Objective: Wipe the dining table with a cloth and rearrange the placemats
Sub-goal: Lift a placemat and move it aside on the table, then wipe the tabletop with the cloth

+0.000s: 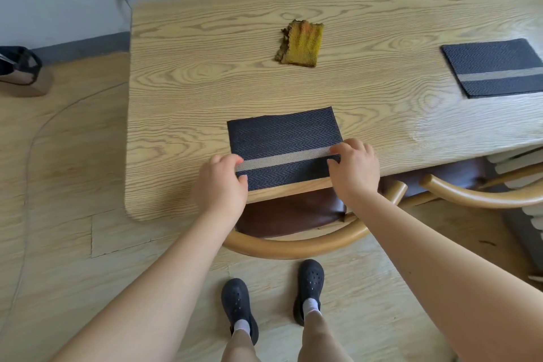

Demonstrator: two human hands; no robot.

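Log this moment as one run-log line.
left hand: grips near placemat | right hand: grips it | yellow cloth: idle mid-table | far placemat: flat

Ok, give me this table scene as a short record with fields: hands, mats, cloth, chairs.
left hand: grips the left end of the near placemat
right hand: grips the right end of that mat
near placemat: dark with a pale stripe, flat at the table's near edge
far placemat: same pattern, lying untouched to the right
cloth: yellow, crumpled, mid-table, nobody holding it
chair: brown seat, tucked under the table below the hands
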